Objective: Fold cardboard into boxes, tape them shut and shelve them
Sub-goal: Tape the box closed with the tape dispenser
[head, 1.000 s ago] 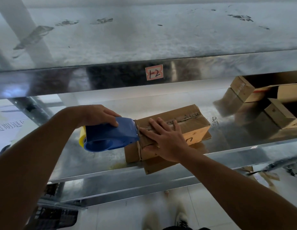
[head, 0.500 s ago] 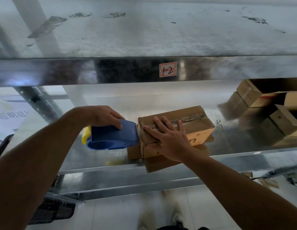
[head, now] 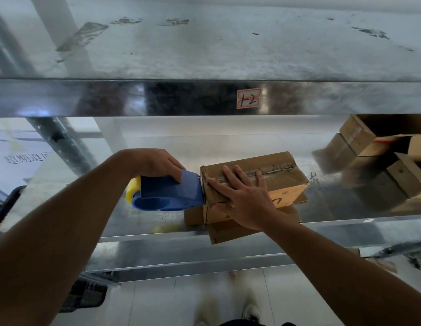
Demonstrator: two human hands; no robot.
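On the left, the person's left hand [head: 157, 164] is wrapping its grip round a blue plastic tape dispenser with a yellow roll [head: 169, 194], fingers curling over the top. Compared with a second ago, the dispenser's front edge is sitting slightly lower, now butting against the left end face of the small brown cardboard box [head: 282, 177] rather than overlapping its top corner. To my eye that means the strip along the top seam is being carried over the edge and is about ready to be cut.

The box is lying on the shiny metal shelf [head: 346, 222], on a flat piece of brown cardboard [head: 228, 234] that is jutting past the shelf's front edge. The right hand [head: 247, 198] is staying where it was, its grip open, with straight fingers pressing flat on the box top and the thumb hanging over the near side. Farther right, well apart, other brown cardboard boxes [head: 407, 182] are sitting stacked on the same shelf.
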